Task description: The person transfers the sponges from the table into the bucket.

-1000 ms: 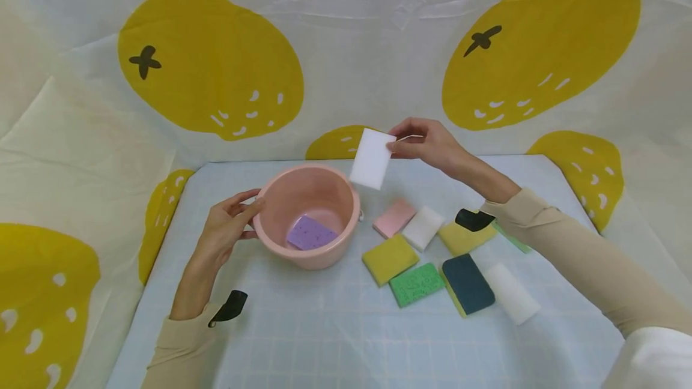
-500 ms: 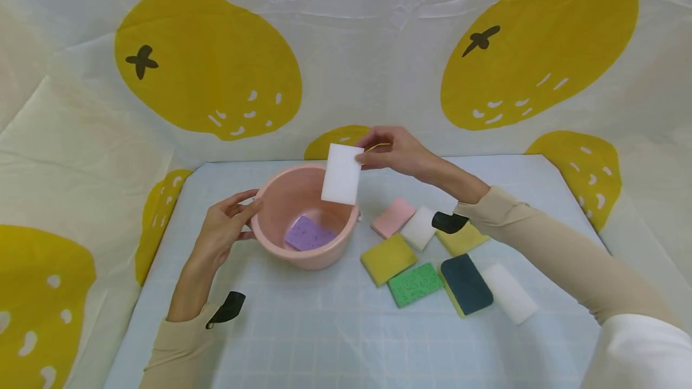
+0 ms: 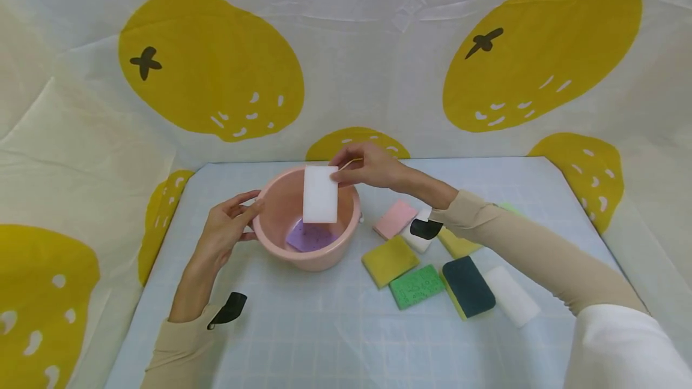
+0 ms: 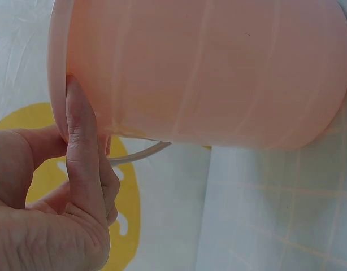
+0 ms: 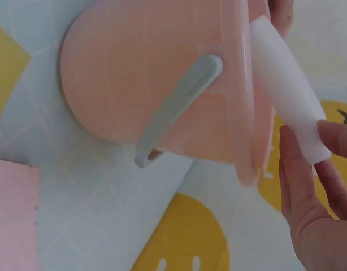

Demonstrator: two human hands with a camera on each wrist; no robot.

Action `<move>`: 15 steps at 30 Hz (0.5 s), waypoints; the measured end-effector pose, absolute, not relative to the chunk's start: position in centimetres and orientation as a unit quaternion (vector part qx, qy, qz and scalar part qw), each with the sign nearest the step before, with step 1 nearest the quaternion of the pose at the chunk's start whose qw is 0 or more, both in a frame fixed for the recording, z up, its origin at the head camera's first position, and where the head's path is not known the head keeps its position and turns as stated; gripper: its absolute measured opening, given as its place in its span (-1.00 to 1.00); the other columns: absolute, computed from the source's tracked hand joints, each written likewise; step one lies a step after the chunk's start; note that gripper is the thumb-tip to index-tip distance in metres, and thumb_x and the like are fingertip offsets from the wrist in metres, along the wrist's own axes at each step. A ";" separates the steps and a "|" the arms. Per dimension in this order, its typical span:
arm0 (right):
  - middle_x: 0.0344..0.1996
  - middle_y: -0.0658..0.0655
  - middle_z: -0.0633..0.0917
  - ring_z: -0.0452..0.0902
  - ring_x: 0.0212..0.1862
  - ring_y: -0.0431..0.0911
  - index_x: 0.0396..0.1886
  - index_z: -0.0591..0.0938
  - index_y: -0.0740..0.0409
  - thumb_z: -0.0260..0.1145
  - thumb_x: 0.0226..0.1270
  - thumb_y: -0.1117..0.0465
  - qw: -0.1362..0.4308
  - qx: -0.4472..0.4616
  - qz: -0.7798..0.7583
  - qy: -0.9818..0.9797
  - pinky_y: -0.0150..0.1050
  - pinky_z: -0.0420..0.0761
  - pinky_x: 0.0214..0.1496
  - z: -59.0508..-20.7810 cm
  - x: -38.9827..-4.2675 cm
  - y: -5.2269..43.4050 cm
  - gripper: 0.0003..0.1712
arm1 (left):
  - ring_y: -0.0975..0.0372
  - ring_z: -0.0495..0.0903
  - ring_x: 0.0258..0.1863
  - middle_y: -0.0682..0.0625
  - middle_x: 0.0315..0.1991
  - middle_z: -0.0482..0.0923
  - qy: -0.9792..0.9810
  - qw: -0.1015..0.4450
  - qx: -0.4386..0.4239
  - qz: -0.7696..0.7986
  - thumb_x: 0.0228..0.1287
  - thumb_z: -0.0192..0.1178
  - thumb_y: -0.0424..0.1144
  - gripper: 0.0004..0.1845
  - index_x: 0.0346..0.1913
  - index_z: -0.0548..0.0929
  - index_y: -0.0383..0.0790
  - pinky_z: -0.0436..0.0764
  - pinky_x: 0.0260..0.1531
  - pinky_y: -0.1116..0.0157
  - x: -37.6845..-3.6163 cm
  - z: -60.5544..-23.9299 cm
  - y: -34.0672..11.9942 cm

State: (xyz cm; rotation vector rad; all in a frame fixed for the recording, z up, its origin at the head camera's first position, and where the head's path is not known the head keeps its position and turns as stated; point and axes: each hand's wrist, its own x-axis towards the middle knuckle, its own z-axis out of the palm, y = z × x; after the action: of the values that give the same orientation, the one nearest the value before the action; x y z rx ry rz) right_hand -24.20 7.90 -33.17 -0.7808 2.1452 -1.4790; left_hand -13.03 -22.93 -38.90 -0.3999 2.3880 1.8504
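Note:
A pink bucket [image 3: 324,257] stands upright on the table, its pale handle [image 5: 176,113] hanging down on the outside. My left hand [image 3: 224,227] grips the bucket's rim on the left side, thumb on one face and fingers on the other. Over the bucket's mouth, my right hand [image 3: 373,167] pinches a white sponge [image 3: 320,194] by its upper right corner. In the right wrist view the sponge slants down past the rim, seen from its thin edge. On the bucket's floor lies a purple sponge [image 3: 310,237], partly covered by the white one.
Right of the bucket lie a pink sponge [image 3: 396,220], a yellow sponge [image 3: 390,261], a green sponge [image 3: 416,286], a dark-topped scouring sponge [image 3: 469,287] and a white sponge [image 3: 512,296]. My right sleeve hides parts of others. A fruit-print cloth [image 3: 373,77] rises behind the table.
My right hand has carried the white sponge left and down, from beyond the bucket's right rim to over its opening. The left hand keeps its grip on the rim.

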 end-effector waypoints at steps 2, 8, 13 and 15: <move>-0.08 0.18 0.70 0.71 0.00 0.05 0.01 0.69 0.27 0.47 0.34 0.30 0.205 -0.292 -0.516 0.779 -0.15 0.74 0.05 -33.6 -24.2 7.5 -0.71 | 0.30 0.65 -0.33 -0.09 -0.11 0.61 0.784 0.050 -0.132 0.605 0.41 0.30 0.09 -0.34 0.44 0.49 -0.15 0.76 -0.29 0.30 -13.1 -38.9 -23.0; -0.09 0.16 0.71 0.66 -0.01 0.01 0.01 0.68 0.27 0.47 0.34 0.28 0.216 -0.309 -0.493 0.784 -0.23 0.69 0.12 -34.7 -24.2 6.0 -0.71 | 0.29 0.66 -0.32 -0.09 -0.11 0.60 0.787 0.049 -0.135 0.600 0.40 0.30 0.11 -0.33 0.44 0.49 -0.14 0.76 -0.28 0.30 -13.1 -38.9 -23.0; -0.10 0.15 0.71 0.66 -0.02 0.00 -0.01 0.67 0.25 0.47 0.35 0.28 0.240 -0.318 -0.481 0.781 -0.25 0.71 0.08 -35.1 -23.9 4.8 -0.72 | 0.27 0.69 -0.30 -0.14 -0.06 0.59 0.790 0.049 -0.138 0.595 0.39 0.30 0.13 -0.31 0.45 0.48 -0.13 0.76 -0.27 0.30 -13.2 -39.0 -23.0; -0.10 0.13 0.71 0.66 -0.02 -0.02 0.00 0.67 0.24 0.47 0.35 0.26 0.248 -0.326 -0.468 0.783 -0.27 0.71 0.07 -35.3 -23.8 4.3 -0.72 | 0.27 0.70 -0.30 -0.16 -0.03 0.59 0.791 0.050 -0.139 0.593 0.39 0.30 0.14 -0.31 0.45 0.48 -0.13 0.76 -0.27 0.30 -13.2 -38.9 -23.0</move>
State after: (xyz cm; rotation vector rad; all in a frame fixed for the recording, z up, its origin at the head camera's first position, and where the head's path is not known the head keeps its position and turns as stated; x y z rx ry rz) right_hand -23.80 4.33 -35.33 -0.8886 2.1345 -1.2752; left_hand -13.20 -22.96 -38.92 -0.4235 2.4094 1.8071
